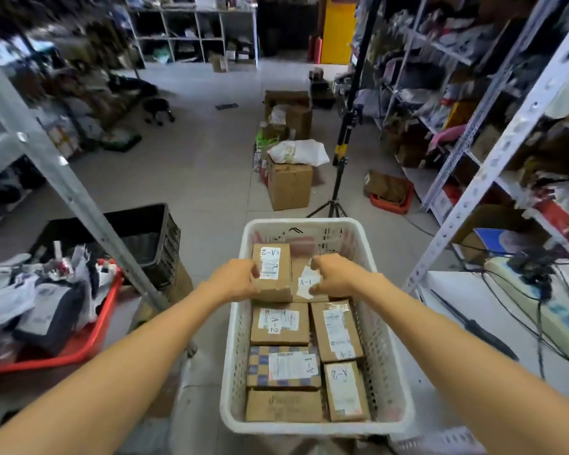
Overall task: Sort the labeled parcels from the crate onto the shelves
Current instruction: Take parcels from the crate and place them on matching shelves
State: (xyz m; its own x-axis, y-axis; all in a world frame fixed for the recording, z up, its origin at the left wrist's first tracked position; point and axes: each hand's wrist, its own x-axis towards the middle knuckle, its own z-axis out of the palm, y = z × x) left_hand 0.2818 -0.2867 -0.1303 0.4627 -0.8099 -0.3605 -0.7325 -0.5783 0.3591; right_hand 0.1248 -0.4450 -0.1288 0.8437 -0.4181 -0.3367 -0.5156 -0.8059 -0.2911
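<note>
A white perforated crate (234,326) stands on the floor in front of me, filled with several brown cardboard parcels with white labels. My left hand (235,279) grips the left side of a parcel labeled A-2 (271,269) at the crate's far end. Right beside it lies a parcel labeled A-1 (304,280), and my right hand (334,277) grips its right side. Nearer to me lie another A-2 parcel (280,325), a checkered A-1 parcel (283,366) and others. Metal shelves stand at the right (493,159) and left (46,152).
A red tub (89,339) of bagged goods and a black crate (151,238) sit at the left. Stacked cardboard boxes (289,185) and a tripod stand (337,178) stand in the aisle ahead. A white table (473,310) with cables is at the right.
</note>
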